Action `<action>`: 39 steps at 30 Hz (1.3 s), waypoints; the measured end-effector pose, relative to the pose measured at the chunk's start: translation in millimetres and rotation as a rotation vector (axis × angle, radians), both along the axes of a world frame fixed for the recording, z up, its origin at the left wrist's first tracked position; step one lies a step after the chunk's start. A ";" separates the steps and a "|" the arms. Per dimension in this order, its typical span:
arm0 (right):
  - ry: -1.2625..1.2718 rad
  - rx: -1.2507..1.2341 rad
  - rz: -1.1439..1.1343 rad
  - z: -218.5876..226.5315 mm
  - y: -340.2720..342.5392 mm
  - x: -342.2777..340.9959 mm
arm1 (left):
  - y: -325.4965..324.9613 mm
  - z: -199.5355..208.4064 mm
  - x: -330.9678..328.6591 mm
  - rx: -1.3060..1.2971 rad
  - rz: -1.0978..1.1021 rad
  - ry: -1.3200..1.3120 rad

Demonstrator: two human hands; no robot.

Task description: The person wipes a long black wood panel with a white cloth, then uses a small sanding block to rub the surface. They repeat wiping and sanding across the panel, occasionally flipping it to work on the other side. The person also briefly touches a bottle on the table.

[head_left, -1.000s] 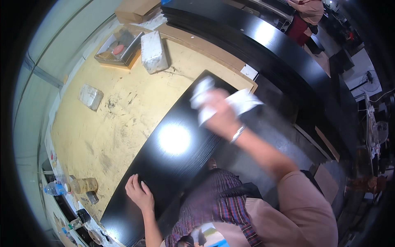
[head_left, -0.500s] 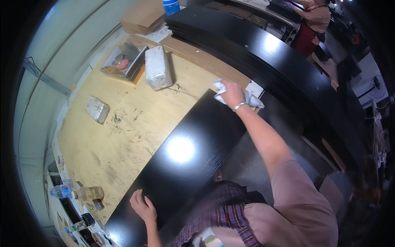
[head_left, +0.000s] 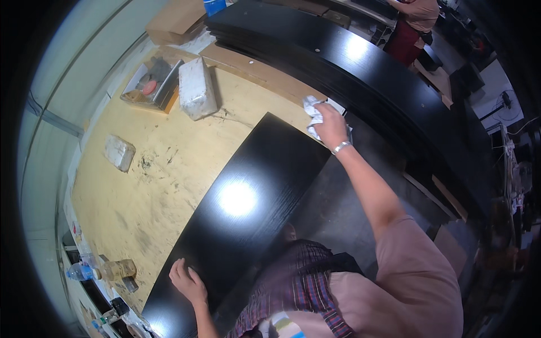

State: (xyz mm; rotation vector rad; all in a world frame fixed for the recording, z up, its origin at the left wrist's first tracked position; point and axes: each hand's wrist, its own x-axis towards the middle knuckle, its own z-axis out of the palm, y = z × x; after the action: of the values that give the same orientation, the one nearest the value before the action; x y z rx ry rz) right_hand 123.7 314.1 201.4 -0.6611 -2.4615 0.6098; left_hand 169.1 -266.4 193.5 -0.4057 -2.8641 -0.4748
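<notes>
A glossy black board [head_left: 265, 163] with wood grain lies across the yellowish worktable [head_left: 163, 186]. On its near left part rests my left hand [head_left: 189, 281], holding nothing, with its fingers loosely bent and a little apart. My right hand [head_left: 331, 125], a silver band at its wrist, is closed around a crumpled white cloth [head_left: 313, 108]. Hand and cloth are just past the board's far right end, beside the stacked boards. Part of the cloth is hidden under the palm and fingers.
A tall stack of black boards [head_left: 304, 50] stands along the far right. Toward the back left are an open box [head_left: 147, 87] with small items, a white-wrapped block [head_left: 197, 90] and a smaller one [head_left: 119, 152]. Bottles [head_left: 115, 270] stand near the left edge. Another person [head_left: 414, 28] works behind.
My right hand has moved with the cloth rightward, off the board's far end. My left hand stays on the board. The whole view has shifted slightly.
</notes>
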 end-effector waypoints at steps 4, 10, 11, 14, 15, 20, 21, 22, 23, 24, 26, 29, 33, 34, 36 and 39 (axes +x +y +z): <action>0.163 -0.030 0.347 -2.9 -105.6 53.3 | 2.0 -1.8 3.8 0.000 -0.006 -0.001; 0.143 0.216 0.564 -30.6 -115.2 85.9 | 1.3 -1.9 2.6 0.005 -0.017 0.002; 0.133 0.186 0.449 -32.3 -87.5 83.4 | 0.9 0.0 3.6 -0.002 -0.021 -0.002; 0.059 -0.002 0.023 -26.7 -5.1 80.6 | 2.1 -0.5 3.9 0.012 -0.021 0.003; -0.022 -0.008 -0.138 -23.5 15.1 82.5 | 3.0 -1.5 2.3 0.023 -0.018 0.008; 0.379 -0.344 -0.024 14.4 -55.7 76.2 | 8.1 0.3 0.7 0.042 -0.025 0.046; 0.404 -0.797 0.129 27.0 -100.8 72.3 | 7.6 -0.7 -1.2 0.033 -0.022 0.054; 0.328 -0.613 0.400 30.6 -134.2 71.0 | 7.5 -2.6 -4.4 0.039 -0.024 0.085; 0.170 -0.932 0.621 43.6 -170.8 75.4 | 2.6 -4.6 -8.8 0.068 -0.009 0.020; 0.107 -0.805 0.747 55.4 -195.6 78.2 | 0.1 -9.0 -10.9 0.249 0.089 -0.037; 0.045 -0.597 0.862 59.6 -220.4 78.9 | 9.4 -7.8 -17.2 0.589 0.172 -0.118; -0.032 -0.348 0.819 41.6 -218.5 85.0 | 77.8 17.1 -15.1 0.425 -0.100 -0.121; -0.252 -0.085 0.913 27.8 -195.0 85.3 | 148.0 25.5 -2.0 -0.170 -0.347 -0.040; -0.292 -0.056 0.949 24.6 -195.8 85.9 | 147.8 25.4 -5.3 -0.141 -0.358 -0.044; -0.323 -0.006 1.001 25.2 -200.8 85.7 | 131.3 24.0 -14.7 -0.104 -0.371 -0.021; -0.344 0.066 1.080 28.5 -208.7 88.1 | 76.0 -2.4 -30.1 -0.168 -0.127 0.103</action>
State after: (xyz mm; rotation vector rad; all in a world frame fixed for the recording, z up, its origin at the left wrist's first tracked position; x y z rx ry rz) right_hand 211.8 105.4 229.8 0.7403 -3.0233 0.8155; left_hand 139.0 -190.4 191.1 -0.6245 -2.7978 -0.2269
